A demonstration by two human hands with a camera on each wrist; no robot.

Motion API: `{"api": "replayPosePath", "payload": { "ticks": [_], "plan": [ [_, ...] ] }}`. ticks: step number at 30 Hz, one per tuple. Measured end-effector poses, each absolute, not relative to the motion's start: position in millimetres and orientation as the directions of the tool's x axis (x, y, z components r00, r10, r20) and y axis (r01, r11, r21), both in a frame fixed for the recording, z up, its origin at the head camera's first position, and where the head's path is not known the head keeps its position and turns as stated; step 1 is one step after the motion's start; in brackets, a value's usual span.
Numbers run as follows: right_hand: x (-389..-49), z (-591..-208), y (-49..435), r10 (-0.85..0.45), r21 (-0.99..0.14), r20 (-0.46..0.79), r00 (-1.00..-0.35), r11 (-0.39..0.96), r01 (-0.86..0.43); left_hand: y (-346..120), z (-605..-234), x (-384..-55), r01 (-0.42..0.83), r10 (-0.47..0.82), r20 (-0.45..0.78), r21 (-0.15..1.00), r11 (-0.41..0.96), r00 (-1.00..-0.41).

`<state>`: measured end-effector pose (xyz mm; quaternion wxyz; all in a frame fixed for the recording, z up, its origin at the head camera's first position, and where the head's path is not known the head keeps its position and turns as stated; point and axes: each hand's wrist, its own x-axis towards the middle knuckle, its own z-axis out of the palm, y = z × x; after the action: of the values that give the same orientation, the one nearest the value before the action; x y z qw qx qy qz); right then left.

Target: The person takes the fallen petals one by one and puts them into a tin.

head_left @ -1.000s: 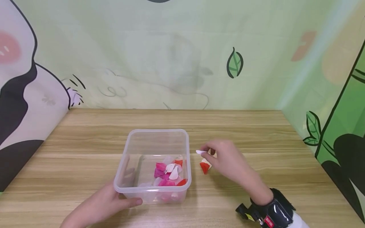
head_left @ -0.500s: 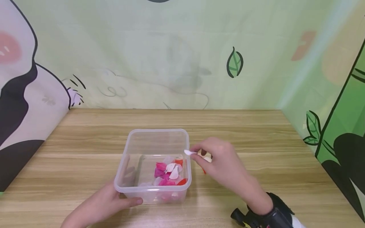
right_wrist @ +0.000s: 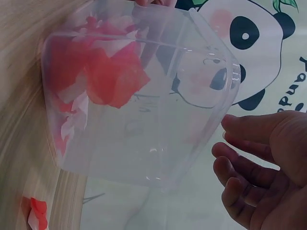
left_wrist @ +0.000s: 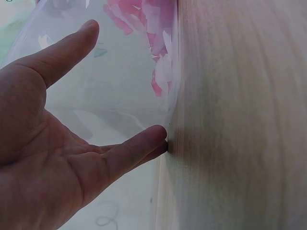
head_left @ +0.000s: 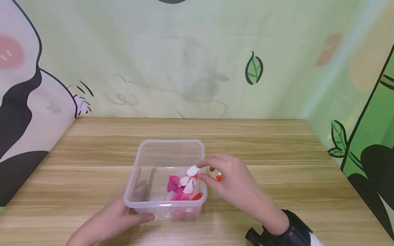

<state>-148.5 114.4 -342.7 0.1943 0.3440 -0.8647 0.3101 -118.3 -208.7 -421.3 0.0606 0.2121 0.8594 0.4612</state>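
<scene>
A clear plastic box (head_left: pixel 167 204) without a lid stands on the table, with pink, white and red petals heaped toward its right side. My left hand (head_left: pixel 109 217) steadies it at the front left corner. The thumb lies along the front wall, and the left wrist view shows straight fingers (left_wrist: pixel 134 148) against the side. Over the right rim, the thumb and index finger of my right hand (head_left: pixel 232 176) are parted. A white petal (head_left: pixel 193 171) shows just beyond those fingertips, inside the box outline. The right wrist view shows nothing between the fingers of this hand (right_wrist: pixel 261 165).
Right of the box, a red and whitish petal piece (head_left: pixel 219 177) lies on the wooden table (head_left: pixel 261 143), partly hidden behind my right hand. A black camera strap (head_left: pixel 286 230) wraps the right wrist. Behind the table hangs a printed cloth backdrop (head_left: pixel 147 68).
My right hand has moved left from beside the box to its right rim. The white petal it pinched is now past its parted fingertips. My left hand has stayed at the box.
</scene>
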Motion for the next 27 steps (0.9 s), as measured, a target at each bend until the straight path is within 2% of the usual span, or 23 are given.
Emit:
{"api": "replayPosePath", "payload": {
  "ticks": [6, 9, 12, 16, 20, 27],
  "plan": [
    [-153.9, -341.2, 121.9, -0.424, -0.418, 0.574, -0.7, 0.583, -0.696, -208.9, -420.6, -118.5, 0.293, 0.418, 0.078, 0.827, 0.479, -0.905],
    [-159.6, -342.0, 127.1, -0.416, -0.421, 0.539, -0.732, 0.62, -0.662, -208.9, -420.5, -118.5, 0.293, 0.42, 0.076, 0.827, 0.48, -0.904],
    [-166.2, -344.9, 132.4, -0.423, -0.423, 0.428, -0.799, 0.687, -0.59, -208.5, -420.0, -118.0, 0.284, 0.415, 0.067, 0.825, 0.488, -0.907],
    [-175.7, -352.7, 139.1, -0.425, -0.402, 0.201, -0.883, 0.786, -0.47, -207.6, -419.4, -117.5, 0.268, 0.408, 0.053, 0.829, 0.491, -0.912],
    [-185.5, -363.1, 146.0, -0.417, -0.329, 0.047, -0.908, 0.851, -0.408, -207.0, -419.0, -117.5, 0.252, 0.401, 0.043, 0.837, 0.487, -0.915],
    [-196.3, -380.5, 150.8, -0.395, -0.277, -0.071, -0.916, 0.89, -0.363, -207.3, -418.7, -116.3, 0.274, 0.412, 0.062, 0.835, 0.478, -0.909]
  ]
}}
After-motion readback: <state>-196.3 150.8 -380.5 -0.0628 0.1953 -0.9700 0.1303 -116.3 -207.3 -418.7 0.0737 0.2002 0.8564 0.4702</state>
